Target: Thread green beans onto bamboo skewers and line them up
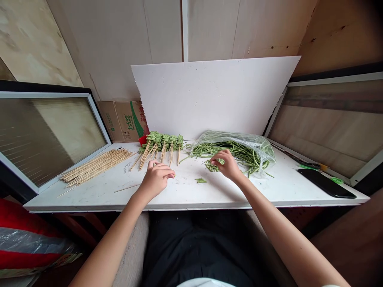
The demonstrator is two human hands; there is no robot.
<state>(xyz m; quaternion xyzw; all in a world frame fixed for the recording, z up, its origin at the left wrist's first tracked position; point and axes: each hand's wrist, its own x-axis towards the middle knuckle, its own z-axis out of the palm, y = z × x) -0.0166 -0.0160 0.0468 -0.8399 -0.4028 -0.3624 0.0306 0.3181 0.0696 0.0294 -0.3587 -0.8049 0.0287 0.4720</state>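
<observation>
My left hand (pixel 157 177) is closed over the white table, its fingers pinched around a thin bamboo skewer (pixel 127 188). The skewer's back end sticks out to the left, and its tip is mostly hidden by my fingertips. My right hand (pixel 227 164) reaches down to a small heap of cut green bean pieces (pixel 212 166), its fingers pressed together at the heap. What they pinch is too small to make out. Between the hands lies a short row of cut bean pieces (pixel 200 180).
Filled bean skewers (pixel 164 141) are stacked at the back left, beside loose skewers (pixel 95 165). A clear plastic bag (pixel 236 137) holds long green beans (pixel 239 151). A black phone (pixel 326 183) lies at right. Behind stand a white board (pixel 209 95) and a carton (pixel 119 119).
</observation>
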